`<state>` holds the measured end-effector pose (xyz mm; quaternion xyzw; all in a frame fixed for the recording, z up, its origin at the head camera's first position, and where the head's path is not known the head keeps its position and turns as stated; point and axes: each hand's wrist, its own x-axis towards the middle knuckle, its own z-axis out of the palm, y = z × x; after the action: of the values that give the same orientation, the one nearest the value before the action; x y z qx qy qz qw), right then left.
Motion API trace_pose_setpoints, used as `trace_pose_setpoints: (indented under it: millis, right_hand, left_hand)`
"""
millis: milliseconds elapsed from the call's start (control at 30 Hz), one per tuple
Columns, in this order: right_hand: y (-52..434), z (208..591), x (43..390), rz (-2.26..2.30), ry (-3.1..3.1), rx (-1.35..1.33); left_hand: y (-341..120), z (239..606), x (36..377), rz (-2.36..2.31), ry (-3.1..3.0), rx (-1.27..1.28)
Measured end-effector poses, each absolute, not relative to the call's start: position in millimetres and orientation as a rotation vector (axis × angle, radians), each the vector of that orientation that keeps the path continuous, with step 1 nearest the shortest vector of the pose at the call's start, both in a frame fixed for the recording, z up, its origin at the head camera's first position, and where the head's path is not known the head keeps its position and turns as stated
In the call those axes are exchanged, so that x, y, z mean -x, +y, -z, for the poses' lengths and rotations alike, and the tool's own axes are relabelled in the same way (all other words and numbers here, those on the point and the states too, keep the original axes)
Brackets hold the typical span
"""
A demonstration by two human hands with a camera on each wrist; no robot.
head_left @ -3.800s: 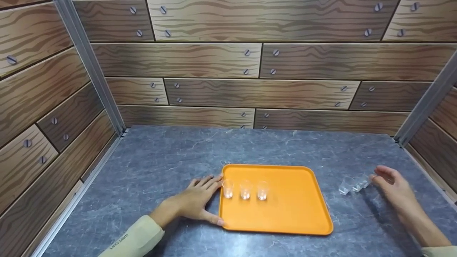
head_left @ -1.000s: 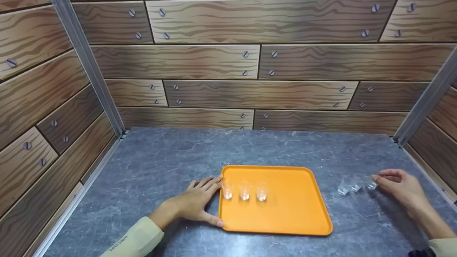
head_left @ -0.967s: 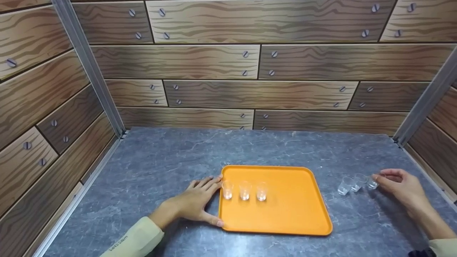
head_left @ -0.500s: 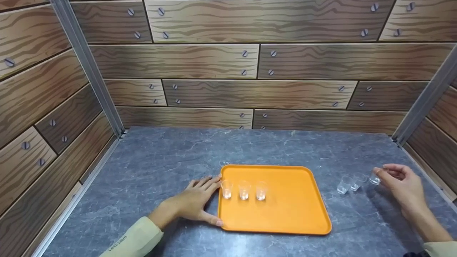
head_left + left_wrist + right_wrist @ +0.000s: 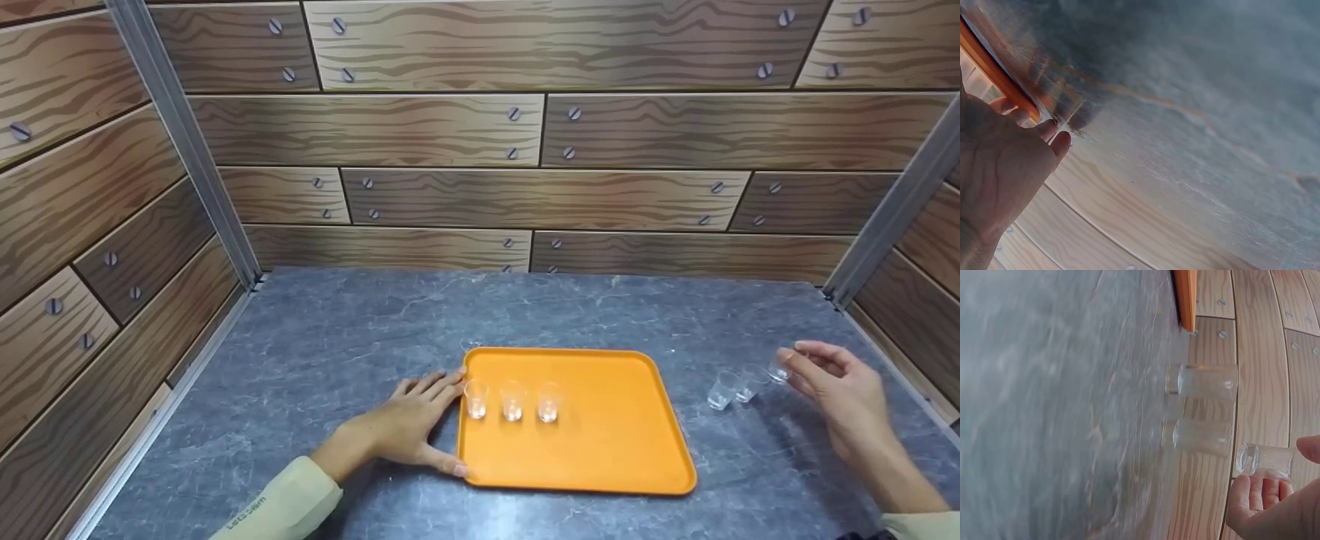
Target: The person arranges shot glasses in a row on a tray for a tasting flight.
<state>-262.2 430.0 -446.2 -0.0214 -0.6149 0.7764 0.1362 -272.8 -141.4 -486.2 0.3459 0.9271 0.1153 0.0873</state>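
Observation:
My right hand [image 5: 855, 394] pinches a small clear shot glass [image 5: 780, 370] between thumb and fingers. In the right wrist view that held glass [image 5: 1266, 460] hangs clear of the tabletop. Two more shot glasses, one at the left [image 5: 721, 391] and one just behind it [image 5: 748, 382], stand close together left of this hand. My left hand [image 5: 409, 418] rests with spread fingers against the left edge of an orange tray [image 5: 615, 420]. Upright in a row on the tray are three shot glasses, the left [image 5: 476, 400], middle [image 5: 513, 402] and right [image 5: 548, 403].
The dark marbled tabletop [image 5: 360, 322] ends at a wood-patterned back wall [image 5: 450, 195]. Metal posts stand at the left [image 5: 199, 150] and right [image 5: 885, 210] corners. The right part of the tray shows bare orange surface.
My right hand has drawn one shot glass away from the two beside it and lifted it off the table. The left hand, tray and its row of glasses stay as they were.

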Motion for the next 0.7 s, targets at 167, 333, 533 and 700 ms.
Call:
trace_pose_setpoints:
  millis: [167, 333, 533, 700]
  right_hand:
    - [420, 444, 260, -2.255, -1.793, 0.05]
    - [409, 442, 257, -2.254, -1.804, 0.005]
    - [398, 443, 255, -2.246, -1.864, -0.019]
    - [387, 443, 256, -2.226, -1.92, -0.056]
  left_hand:
    - [-141, 487, 273, -0.353, 2.762, -1.03]
    - [-142, 486, 273, -0.379, 2.758, -1.035]
    - [-142, 486, 273, -0.384, 2.755, -1.034]
    - [-141, 487, 273, -0.362, 2.765, -1.038]
